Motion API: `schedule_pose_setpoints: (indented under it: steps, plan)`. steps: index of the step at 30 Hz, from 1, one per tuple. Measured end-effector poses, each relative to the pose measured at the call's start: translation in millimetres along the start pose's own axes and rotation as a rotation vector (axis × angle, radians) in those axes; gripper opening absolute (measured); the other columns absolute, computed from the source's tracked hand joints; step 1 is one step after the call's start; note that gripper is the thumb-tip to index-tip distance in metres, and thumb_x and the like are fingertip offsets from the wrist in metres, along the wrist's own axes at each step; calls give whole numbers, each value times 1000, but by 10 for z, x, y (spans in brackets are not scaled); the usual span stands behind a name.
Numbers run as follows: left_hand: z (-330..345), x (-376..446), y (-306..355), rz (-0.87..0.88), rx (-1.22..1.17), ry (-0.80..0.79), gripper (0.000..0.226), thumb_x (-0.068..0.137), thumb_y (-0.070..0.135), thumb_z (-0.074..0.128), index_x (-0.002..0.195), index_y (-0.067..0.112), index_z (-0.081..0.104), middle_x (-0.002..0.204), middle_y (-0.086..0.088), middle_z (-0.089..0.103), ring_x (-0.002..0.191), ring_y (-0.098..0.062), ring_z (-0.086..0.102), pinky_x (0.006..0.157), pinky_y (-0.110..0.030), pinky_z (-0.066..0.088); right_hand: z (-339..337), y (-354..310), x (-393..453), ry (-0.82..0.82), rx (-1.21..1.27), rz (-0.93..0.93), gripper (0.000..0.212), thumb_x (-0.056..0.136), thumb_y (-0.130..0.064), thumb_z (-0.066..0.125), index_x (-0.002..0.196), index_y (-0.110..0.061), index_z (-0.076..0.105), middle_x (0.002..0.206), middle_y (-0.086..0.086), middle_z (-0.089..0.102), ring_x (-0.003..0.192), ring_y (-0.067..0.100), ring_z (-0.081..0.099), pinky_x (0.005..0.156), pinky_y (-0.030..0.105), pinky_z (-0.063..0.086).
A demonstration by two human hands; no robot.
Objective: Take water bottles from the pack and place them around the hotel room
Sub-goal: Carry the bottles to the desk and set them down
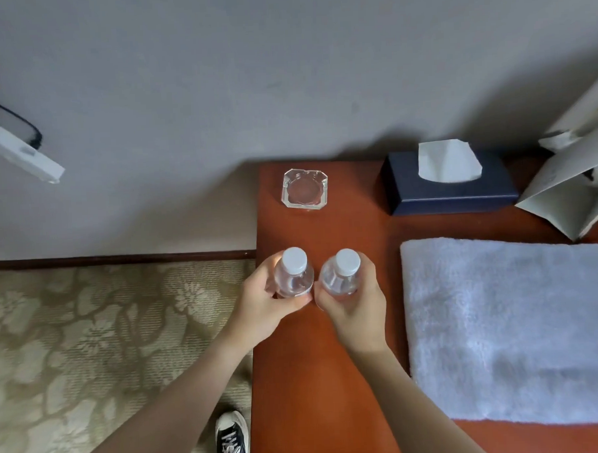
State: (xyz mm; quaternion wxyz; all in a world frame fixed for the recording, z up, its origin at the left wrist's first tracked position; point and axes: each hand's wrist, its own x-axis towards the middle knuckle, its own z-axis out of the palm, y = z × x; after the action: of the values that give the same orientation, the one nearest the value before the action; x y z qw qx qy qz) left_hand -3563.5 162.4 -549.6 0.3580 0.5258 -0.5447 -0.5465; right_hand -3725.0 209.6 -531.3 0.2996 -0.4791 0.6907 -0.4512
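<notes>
**Two bottles, one in each grip**

Left hand (260, 305) wraps the left water bottle (294, 278); right hand (354, 307) wraps the right water bottle (339, 276). Both stand upright, caps up, side by side at the table (325, 379) left edge. Ashtray (304, 189) beyond, white towel (511, 330) to the right.

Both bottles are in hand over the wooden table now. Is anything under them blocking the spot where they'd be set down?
Nothing visible does. The left hand and right hand each hold a bottle over bare table. The ashtray sits farther back, the towel off to the right.
</notes>
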Motion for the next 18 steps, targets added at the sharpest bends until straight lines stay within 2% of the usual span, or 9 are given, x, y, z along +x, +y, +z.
schedule_pose_setpoints:
  steps: [2,5,7,9,11,13,15,16,18]
  plan:
    - [9,52,-84,6,6,-24,69,66,-2,87,123,27,60,117,4,71,111,-15,67,97,-32,52,31,86,-3,16,14,-12,68,71,-36,82,109,-68,36,110,-20,62,100,3,62,81,15,49]
    - [19,117,-154,8,14,-50,72,67,-2,87,127,24,58,122,4,69,117,-17,64,101,-36,50,46,155,21,24,27,-35,71,72,-30,86,109,-68,38,106,-30,59,99,-1,60,78,8,45]
    - [28,141,-189,-14,36,-66,71,68,2,87,130,19,56,122,3,69,117,-16,64,103,-39,50,59,200,31,22,35,-28,71,71,-29,87,111,-64,40,110,-26,58,102,0,59,80,8,45]
    - [43,137,-251,-37,64,-67,68,69,8,88,129,16,57,120,1,70,117,-16,64,105,-42,49,69,296,-7,-10,42,-1,71,71,-26,88,122,-46,44,119,-13,57,110,4,58,87,10,45]
    - [74,105,-323,-60,81,-53,63,70,11,88,126,15,58,119,2,70,117,-13,64,107,-43,47,76,450,-61,-97,25,30,73,72,-20,87,132,-24,46,128,-8,54,120,7,54,97,15,44]
    - [123,77,-386,-70,78,-18,63,70,7,87,125,17,57,119,4,70,116,-9,64,107,-39,47,56,592,-91,-181,-11,52,75,74,-16,82,138,-20,44,134,-10,54,127,8,52,105,27,45]
    - [170,72,-431,-56,81,24,68,69,5,87,125,21,53,121,6,67,115,-5,63,105,-27,47,38,681,-66,-209,-58,58,68,78,-17,79,137,-22,47,130,-11,60,123,9,56,102,37,48]
    - [186,79,-449,-51,78,39,69,69,4,87,125,23,51,121,7,67,115,-4,63,103,-23,47,37,709,-43,-207,-73,61,64,78,-20,80,135,-23,50,127,-12,62,119,9,58,99,39,50]
    - [202,107,-488,-49,62,39,67,70,3,86,126,20,52,122,6,67,117,-4,62,104,-23,46,56,733,1,-173,-82,66,61,77,-26,82,130,-25,52,123,-12,64,115,10,60,96,38,52]
